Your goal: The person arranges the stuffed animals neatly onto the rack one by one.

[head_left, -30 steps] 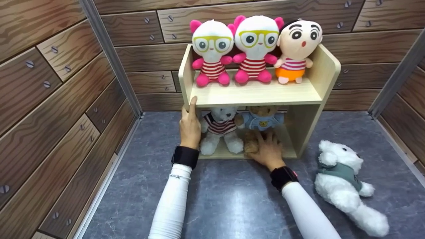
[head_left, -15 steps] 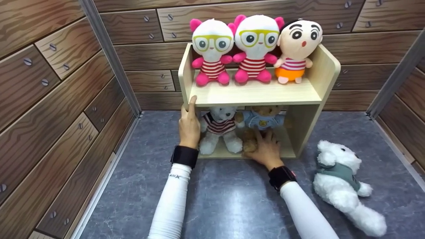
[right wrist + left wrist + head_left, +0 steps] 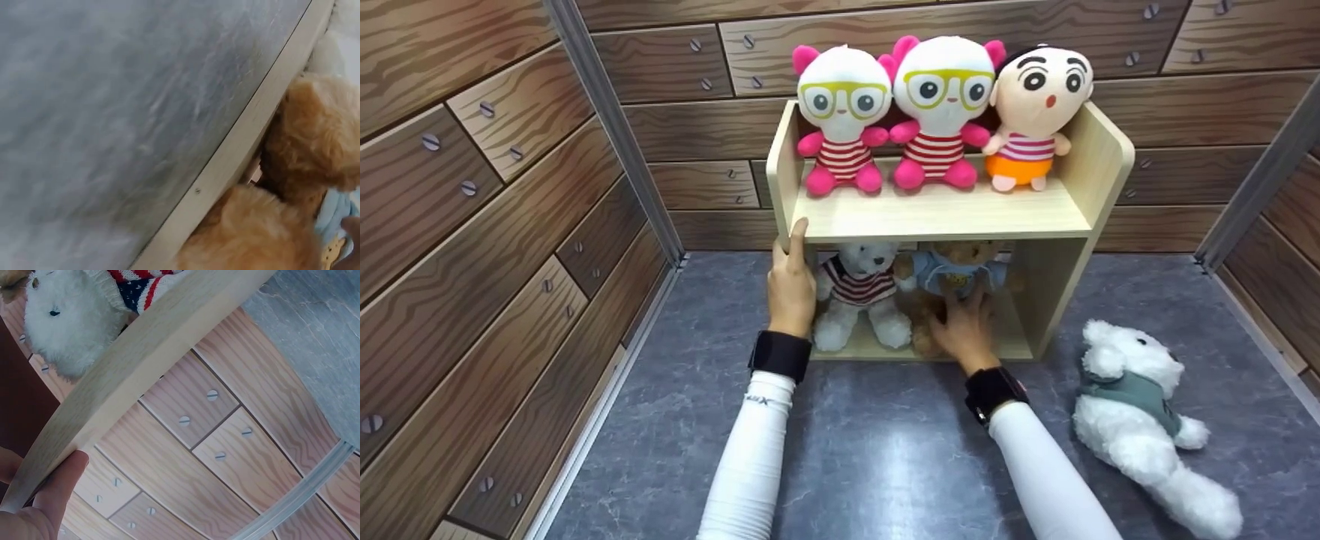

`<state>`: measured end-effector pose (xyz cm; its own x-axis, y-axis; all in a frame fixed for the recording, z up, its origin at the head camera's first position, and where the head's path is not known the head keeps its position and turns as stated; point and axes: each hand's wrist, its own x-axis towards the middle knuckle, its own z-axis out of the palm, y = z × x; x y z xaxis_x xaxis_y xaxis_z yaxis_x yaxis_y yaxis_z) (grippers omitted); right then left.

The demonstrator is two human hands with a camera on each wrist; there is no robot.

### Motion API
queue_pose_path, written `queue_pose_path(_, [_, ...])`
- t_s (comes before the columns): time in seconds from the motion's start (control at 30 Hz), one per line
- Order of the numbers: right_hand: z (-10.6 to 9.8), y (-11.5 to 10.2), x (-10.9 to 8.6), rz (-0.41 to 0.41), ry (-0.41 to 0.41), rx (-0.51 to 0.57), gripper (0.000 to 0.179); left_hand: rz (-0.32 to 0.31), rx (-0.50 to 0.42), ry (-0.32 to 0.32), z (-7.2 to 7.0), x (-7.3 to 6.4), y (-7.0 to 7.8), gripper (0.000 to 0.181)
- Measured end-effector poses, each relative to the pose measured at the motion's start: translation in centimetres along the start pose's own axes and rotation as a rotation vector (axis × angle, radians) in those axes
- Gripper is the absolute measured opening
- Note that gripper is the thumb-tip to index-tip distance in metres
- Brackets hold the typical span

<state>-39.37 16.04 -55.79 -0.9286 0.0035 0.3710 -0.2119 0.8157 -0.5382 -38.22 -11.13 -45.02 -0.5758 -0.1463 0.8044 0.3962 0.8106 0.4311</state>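
Note:
My left hand (image 3: 791, 292) grips the left side panel of a pale wooden two-tier shelf (image 3: 945, 217). In the left wrist view, fingers (image 3: 64, 481) and thumb lie on either side of that panel (image 3: 107, 391). My right hand (image 3: 969, 334) reaches into the lower tier, its fingers laid against the belly of a seated brown teddy bear (image 3: 928, 266) in a light blue top. The right wrist view shows the bear's furry feet (image 3: 253, 230) near the board's front edge. Beside it sits a white teddy bear (image 3: 864, 289) in a striped sweater.
Two pink-and-white plush toys (image 3: 844, 157) (image 3: 937, 154) and a boy doll (image 3: 1020, 161) in orange shorts sit on the upper tier. A white plush dog (image 3: 1132, 412) in a green top lies on the grey floor at right. Wood-patterned walls (image 3: 690, 131) enclose the space.
My right hand has shifted from the brown bear's leg up to its belly, and the bear's blue top now bunches under the fingers. My left hand stays on the shelf's side panel.

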Motion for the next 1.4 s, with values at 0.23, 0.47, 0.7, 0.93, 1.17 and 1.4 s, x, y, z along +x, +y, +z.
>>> queue_pose_path(0.23, [0.4,-1.0,0.2,0.029,0.002,-0.069,0.075,0.010,0.010,0.002,0.2,0.0,0.5,0.067])
queue_pose_path(0.47, [1.0,-1.8,0.3,-0.002,0.050,-0.152,0.086,0.018,0.009,0.038,0.1,0.0,0.5,0.067])
queue_pose_path(0.7, [0.9,-2.0,0.1,0.011,0.018,-0.116,0.087,0.020,0.010,0.024,0.0,0.0,0.3,0.068])
queue_pose_path(0.93, [0.6,-2.0,0.2,0.017,-0.053,-0.067,0.091,0.019,0.003,0.032,0.0,0.0,0.1,0.067])
queue_pose_path(1.17, [0.5,-1.6,0.1,0.006,-0.107,-0.053,0.095,0.006,0.000,0.021,0.1,-0.1,-0.1,0.067])
queue_pose_path(1.4, [0.3,-0.9,0.2,-0.063,-0.038,-0.031,0.087,0.008,0.002,0.024,0.0,-0.1,-0.1,0.067])
